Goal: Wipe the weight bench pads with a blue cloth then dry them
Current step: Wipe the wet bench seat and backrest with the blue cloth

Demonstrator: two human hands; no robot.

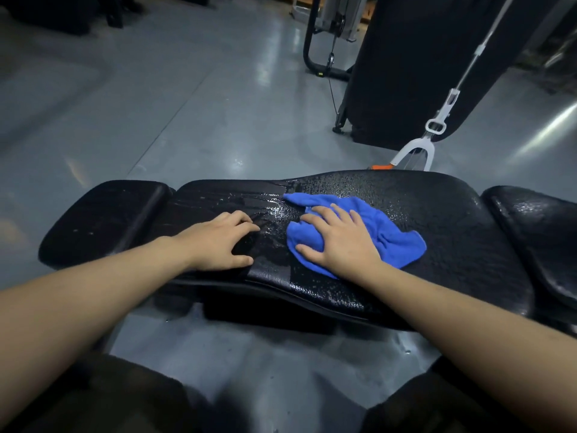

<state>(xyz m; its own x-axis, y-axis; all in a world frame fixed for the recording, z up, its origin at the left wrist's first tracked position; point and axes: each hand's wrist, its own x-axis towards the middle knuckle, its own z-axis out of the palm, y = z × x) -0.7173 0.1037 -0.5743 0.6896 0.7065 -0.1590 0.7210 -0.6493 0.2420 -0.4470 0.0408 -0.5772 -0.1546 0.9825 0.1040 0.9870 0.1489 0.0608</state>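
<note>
1. A black weight bench is lying across the scene from left to right, its long middle pad point(406, 220) sitting between a smaller pad on the left point(103, 220) and another on the right point(537, 232).
2. The blue cloth point(390, 235) is lying crumpled on the middle pad, a little right of its centre.
3. The right hand point(340, 242) is pressing flat on the near left part of the cloth, its grip spread apart with fingers splayed, not clamped around the fabric.
4. The left hand point(218, 242) is resting on the bare surface just left of the cloth, fingers loosely curled and holding nothing.
5. The pad is glistening with wet beads to the right of the cloth and streaks to its left.
6. Beyond the bench, on the grey floor point(156, 104), a white handled tool point(437, 126), possibly a mop, is leaning against a dark upright pad point(421, 57).
</note>
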